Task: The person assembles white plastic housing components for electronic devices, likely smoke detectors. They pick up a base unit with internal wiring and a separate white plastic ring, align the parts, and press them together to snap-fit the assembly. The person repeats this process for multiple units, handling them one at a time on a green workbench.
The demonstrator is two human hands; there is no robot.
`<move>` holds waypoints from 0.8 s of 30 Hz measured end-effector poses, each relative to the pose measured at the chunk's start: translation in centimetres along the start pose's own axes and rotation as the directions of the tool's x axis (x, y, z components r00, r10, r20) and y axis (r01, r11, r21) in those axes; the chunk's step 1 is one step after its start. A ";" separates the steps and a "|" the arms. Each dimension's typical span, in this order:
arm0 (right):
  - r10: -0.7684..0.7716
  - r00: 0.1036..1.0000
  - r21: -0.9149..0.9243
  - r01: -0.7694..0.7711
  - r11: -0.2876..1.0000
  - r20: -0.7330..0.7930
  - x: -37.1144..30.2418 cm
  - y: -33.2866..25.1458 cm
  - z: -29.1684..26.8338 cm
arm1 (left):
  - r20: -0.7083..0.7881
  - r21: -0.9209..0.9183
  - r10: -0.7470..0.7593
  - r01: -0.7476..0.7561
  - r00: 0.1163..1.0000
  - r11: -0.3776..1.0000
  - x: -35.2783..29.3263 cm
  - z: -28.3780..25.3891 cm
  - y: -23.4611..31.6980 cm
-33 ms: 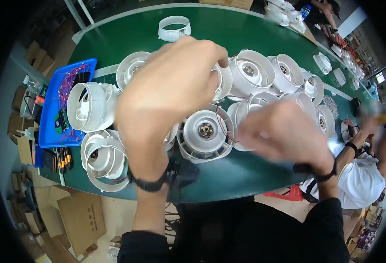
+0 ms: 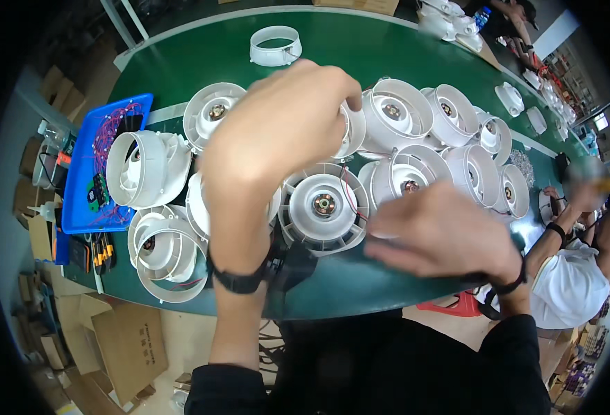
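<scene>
In the middle of the table stands a round white fan housing (image 2: pixel 324 232) with a copper-coloured motor core, and a thin red wire (image 2: pixel 347 190) runs down its right side. My right hand (image 2: pixel 443 232), blurred by motion, is closed at the wire's lower end and seems to pinch it. My left hand (image 2: pixel 284 124) arches above the housings, its fingers curled downward beside a partly covered white housing (image 2: pixel 354 131). Its fingertips are mostly hidden, so what they grip cannot be made out. Another white housing (image 2: pixel 415 166) stands just behind my right hand.
Several more white housings (image 2: pixel 142 169) crowd both sides. A white ring (image 2: pixel 276 55) lies at the far edge. At left are a blue tray (image 2: pixel 76 207) of wires and boards, and orange-handled tools (image 2: pixel 102 252). A co-worker (image 2: pixel 571 283) sits at right.
My right hand has shifted slightly left and down, and the wire's end has moved with it. My left hand has moved a little right, uncovering more of the housing behind its wrist.
</scene>
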State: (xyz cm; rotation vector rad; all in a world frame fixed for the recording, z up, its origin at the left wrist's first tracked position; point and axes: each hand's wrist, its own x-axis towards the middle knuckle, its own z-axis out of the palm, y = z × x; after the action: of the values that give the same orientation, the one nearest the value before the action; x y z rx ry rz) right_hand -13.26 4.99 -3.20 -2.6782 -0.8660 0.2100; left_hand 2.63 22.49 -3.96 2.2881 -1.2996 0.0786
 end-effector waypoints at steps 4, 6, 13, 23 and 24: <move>-0.106 0.994 0.229 0.109 0.967 -0.025 -1.4 -0.2 4.3 | 0.275 0.100 -0.192 0.171 0.942 0.980 2.7 2.8 0.4; 0.023 0.995 0.125 -0.011 0.992 -0.097 -2.3 0.3 6.6 | 0.411 0.123 -0.207 0.172 0.888 0.977 3.8 3.7 1.6; 0.125 0.926 -0.023 -0.142 0.990 -0.356 -1.6 0.0 12.8 | 0.419 0.255 -0.349 0.261 0.838 0.931 3.7 6.1 0.0; 0.009 0.863 0.052 0.020 0.998 -0.505 -1.8 -1.6 13.0 | 0.052 0.021 -0.269 0.268 0.962 0.963 2.7 2.7 -2.7; 0.011 0.869 0.079 0.032 0.996 -0.495 -2.4 -1.6 12.1 | 0.055 0.040 -0.274 0.272 0.960 0.961 2.7 2.6 -2.8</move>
State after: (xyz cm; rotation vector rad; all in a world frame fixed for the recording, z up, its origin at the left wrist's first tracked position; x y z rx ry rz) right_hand -18.91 7.84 -13.91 -2.4645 -0.6837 -0.4234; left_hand 5.83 20.33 -6.57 2.4921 -1.0035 -0.0650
